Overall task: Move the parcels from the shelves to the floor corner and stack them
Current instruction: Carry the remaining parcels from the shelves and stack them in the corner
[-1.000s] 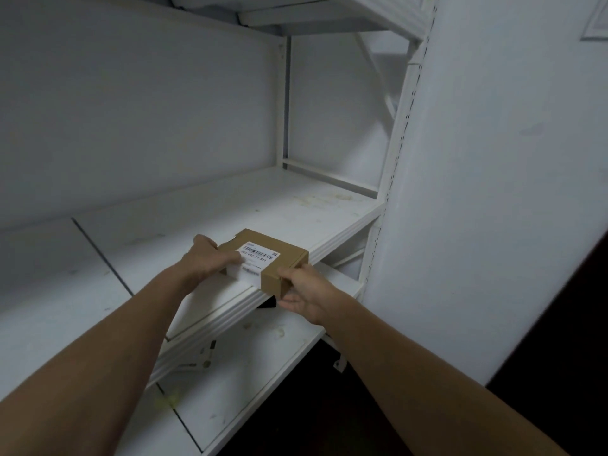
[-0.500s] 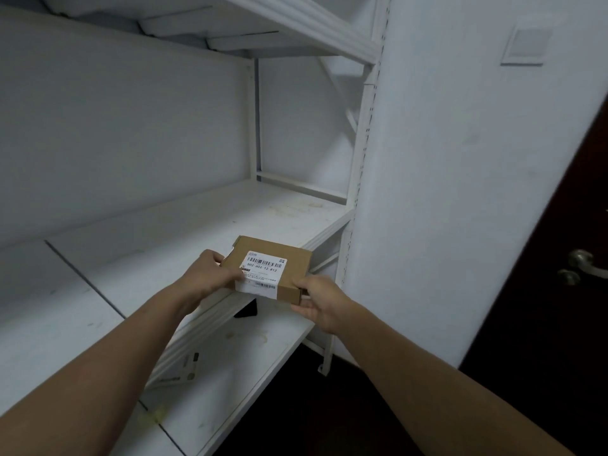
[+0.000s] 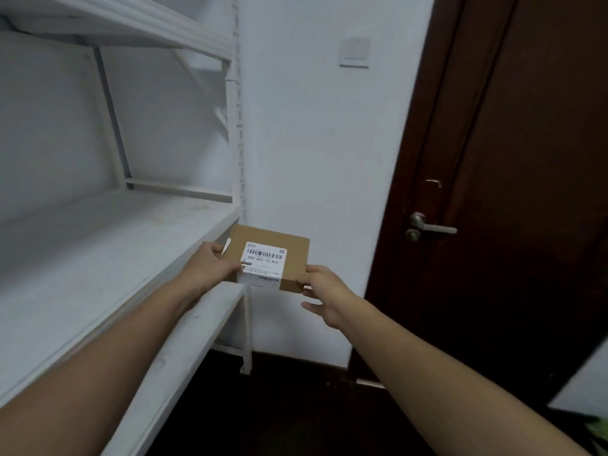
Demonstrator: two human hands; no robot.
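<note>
The fingers (image 3: 215, 249) of the left hand (image 3: 210, 269) curl round the left edge of the parcel (image 3: 291, 255), the thumb lying on its top beside the white barcode label (image 3: 263, 263). The right hand (image 3: 325, 292) pinches the parcel's lower right corner, thumb on top and the other fingers curled beneath. Both hands hold the flat brown cardboard parcel in the air at the centre of the frame, clear of the shelves (image 3: 98, 258) that fill the left side, and in front of the white wall (image 3: 312, 143). A light switch (image 3: 354, 52) sits on the wall near the top. A dark brown door (image 3: 526, 159) with a metal handle (image 3: 431, 227) fills the right side. The dark floor (image 3: 296, 406) lies below.
</note>
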